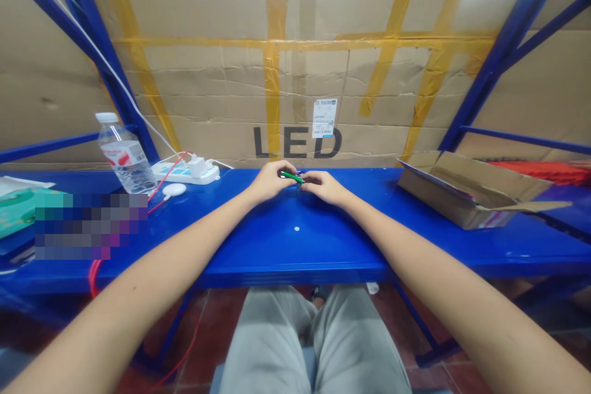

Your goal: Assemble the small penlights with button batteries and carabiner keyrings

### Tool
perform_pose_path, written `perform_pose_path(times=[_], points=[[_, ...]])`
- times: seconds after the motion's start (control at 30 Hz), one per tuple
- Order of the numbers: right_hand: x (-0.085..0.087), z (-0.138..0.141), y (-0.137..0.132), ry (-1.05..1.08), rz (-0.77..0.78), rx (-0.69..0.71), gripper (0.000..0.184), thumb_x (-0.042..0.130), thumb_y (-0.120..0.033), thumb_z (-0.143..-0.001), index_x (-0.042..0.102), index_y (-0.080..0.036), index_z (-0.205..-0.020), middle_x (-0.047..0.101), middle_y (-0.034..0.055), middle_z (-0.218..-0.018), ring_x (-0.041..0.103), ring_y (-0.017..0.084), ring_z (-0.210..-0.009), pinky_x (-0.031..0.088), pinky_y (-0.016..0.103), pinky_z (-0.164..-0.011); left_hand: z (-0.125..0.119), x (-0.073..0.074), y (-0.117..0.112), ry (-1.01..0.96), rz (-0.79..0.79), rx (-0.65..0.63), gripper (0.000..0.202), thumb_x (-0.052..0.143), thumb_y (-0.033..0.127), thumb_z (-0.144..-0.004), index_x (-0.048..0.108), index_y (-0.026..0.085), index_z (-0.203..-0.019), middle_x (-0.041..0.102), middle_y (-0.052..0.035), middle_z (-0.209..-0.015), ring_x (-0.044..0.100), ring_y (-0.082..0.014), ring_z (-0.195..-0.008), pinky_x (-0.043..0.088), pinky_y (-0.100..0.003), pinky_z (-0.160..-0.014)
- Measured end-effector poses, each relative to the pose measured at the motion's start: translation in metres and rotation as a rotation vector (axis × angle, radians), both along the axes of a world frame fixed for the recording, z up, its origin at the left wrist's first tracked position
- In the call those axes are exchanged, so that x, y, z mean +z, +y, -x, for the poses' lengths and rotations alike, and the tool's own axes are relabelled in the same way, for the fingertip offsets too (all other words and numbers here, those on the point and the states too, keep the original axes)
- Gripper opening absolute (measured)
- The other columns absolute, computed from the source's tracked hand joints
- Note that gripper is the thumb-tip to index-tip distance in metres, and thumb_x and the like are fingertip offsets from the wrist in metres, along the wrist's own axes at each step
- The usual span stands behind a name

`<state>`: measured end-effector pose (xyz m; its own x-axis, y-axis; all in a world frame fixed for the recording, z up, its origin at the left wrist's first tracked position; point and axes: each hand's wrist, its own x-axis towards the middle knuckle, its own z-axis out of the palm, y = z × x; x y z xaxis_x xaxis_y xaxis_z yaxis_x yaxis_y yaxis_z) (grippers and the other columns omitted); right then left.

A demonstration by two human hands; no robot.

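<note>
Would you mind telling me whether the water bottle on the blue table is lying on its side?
No, the water bottle stands upright with its white cap on top, left of the white power strip on the blue table.

taped cardboard wall behind blue shelf

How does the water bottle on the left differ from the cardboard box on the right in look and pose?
The water bottle is clear plastic with a white cap and a red and white label; the cardboard box is plain brown. The bottle stands upright and capped; the box lies low with its flaps open. Both rest on the blue table, apart from the left hand and right hand.
</note>
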<state>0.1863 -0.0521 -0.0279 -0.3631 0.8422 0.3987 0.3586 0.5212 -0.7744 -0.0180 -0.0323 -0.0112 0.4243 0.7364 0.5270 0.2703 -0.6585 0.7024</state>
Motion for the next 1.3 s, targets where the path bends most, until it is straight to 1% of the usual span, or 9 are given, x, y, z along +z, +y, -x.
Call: perform_pose_path(times=[0.23, 0.37, 0.47, 0.57, 0.8, 0.97, 1.13, 1.2, 1.3], points=[[0.000, 0.006, -0.001, 0.165, 0.142, 0.083, 0.018, 0.069, -0.032, -0.076, 0.068, -0.014, -0.079, 0.072, 0.0051, -0.073, 0.061, 0.014, -0.066, 0.047, 0.028, -0.067, -0.008, -0.004, -0.005, -0.048, -0.034, -0.098, 0.029, 0.069, 0.012, -0.071, 0.066, 0.016, -0.100, 0.072, -0.0064, -0.097, 0.067, -0.0199, -0.092, 0.051, -0.036, -0.089], [-0.004, 0.008, 0.002, 0.209, 0.195, 0.039, 0.017, 0.072, -0.027, -0.075, 0.060, -0.016, -0.078, 0.069, 0.0037, -0.065, 0.064, 0.016, -0.062, 0.048, 0.028, -0.063, -0.009, -0.006, 0.002, -0.110, 0.052, -0.006, 0.034, 0.069, 0.011, -0.071, 0.064, 0.015, -0.104, 0.070, -0.0080, -0.100, 0.067, -0.0201, -0.094, 0.052, -0.036, -0.089], [-0.005, 0.008, 0.003, 0.212, 0.188, -0.021, 0.017, 0.071, -0.020, -0.076, 0.054, -0.018, -0.079, 0.067, 0.0023, -0.062, 0.065, 0.016, -0.060, 0.048, 0.027, -0.061, -0.006, -0.004, 0.006, -0.089, 0.170, 0.106, 0.021, 0.066, 0.013, -0.076, 0.065, 0.015, -0.097, 0.069, -0.0049, -0.082, 0.065, -0.0176, -0.075, 0.053, -0.034, -0.075], [-0.005, 0.008, 0.001, 0.186, 0.167, -0.052, 0.017, 0.069, -0.016, -0.076, 0.052, -0.019, -0.080, 0.067, 0.0016, -0.062, 0.065, 0.016, -0.061, 0.049, 0.027, -0.062, -0.005, -0.002, 0.005, -0.064, 0.227, 0.094, 0.009, 0.062, 0.012, -0.079, 0.067, 0.015, -0.086, 0.065, -0.0011, -0.066, 0.061, -0.0151, -0.063, 0.050, -0.032, -0.067], [0.004, 0.008, -0.005, 0.074, 0.178, 0.030, 0.011, 0.064, -0.025, -0.078, 0.059, -0.017, -0.072, 0.059, -0.0004, -0.060, 0.056, 0.013, -0.057, 0.045, 0.027, -0.064, -0.006, -0.002, 0.001, -0.087, 0.214, -0.020, 0.011, 0.070, 0.012, -0.071, 0.071, 0.014, -0.082, 0.073, -0.0044, -0.079, 0.067, -0.0174, -0.077, 0.052, -0.034, -0.079], [0.003, 0.008, -0.005, 0.189, 0.278, 0.116, 0.012, 0.060, -0.023, -0.075, 0.053, -0.018, -0.066, 0.048, -0.0025, -0.055, 0.045, 0.011, -0.051, 0.040, 0.027, -0.055, -0.008, 0.000, -0.001, -0.212, 0.260, -0.071, 0.019, 0.072, 0.030, -0.074, 0.072, 0.015, -0.085, 0.075, -0.0089, -0.091, 0.069, -0.0227, -0.092, 0.051, -0.039, -0.092], [0.006, 0.011, -0.011, 0.172, 0.342, 0.234, 0.012, 0.066, -0.024, -0.073, 0.056, -0.017, -0.075, 0.057, -0.0004, -0.061, 0.052, 0.012, -0.052, 0.041, 0.026, -0.053, -0.009, 0.002, -0.006, -0.500, 0.536, -0.234, 0.057, 0.049, 0.066, -0.086, 0.070, 0.014, -0.098, 0.072, -0.0175, -0.114, 0.063, -0.0306, -0.116, 0.050, -0.044, -0.099], [0.008, 0.012, -0.014, 0.166, 0.377, 0.255, 0.014, 0.067, -0.024, -0.073, 0.057, -0.017, -0.081, 0.059, 0.0001, -0.062, 0.052, 0.012, -0.050, 0.040, 0.026, -0.050, -0.007, 0.003, -0.008, -0.525, 0.604, -0.273, 0.066, 0.044, 0.072, -0.085, 0.069, 0.014, -0.103, 0.070, -0.0197, -0.119, 0.061, -0.0332, -0.121, 0.049, -0.046, -0.099], [0.009, 0.015, -0.017, 0.178, 0.402, 0.246, 0.014, 0.066, -0.022, -0.074, 0.056, -0.017, -0.083, 0.052, -0.0040, -0.054, 0.045, 0.010, -0.044, 0.035, 0.024, -0.044, -0.005, 0.002, -0.008, -0.530, 0.651, -0.313, 0.072, 0.041, 0.076, -0.085, 0.068, 0.014, -0.108, 0.070, -0.0207, -0.121, 0.059, -0.0353, -0.124, 0.049, -0.047, -0.099]])
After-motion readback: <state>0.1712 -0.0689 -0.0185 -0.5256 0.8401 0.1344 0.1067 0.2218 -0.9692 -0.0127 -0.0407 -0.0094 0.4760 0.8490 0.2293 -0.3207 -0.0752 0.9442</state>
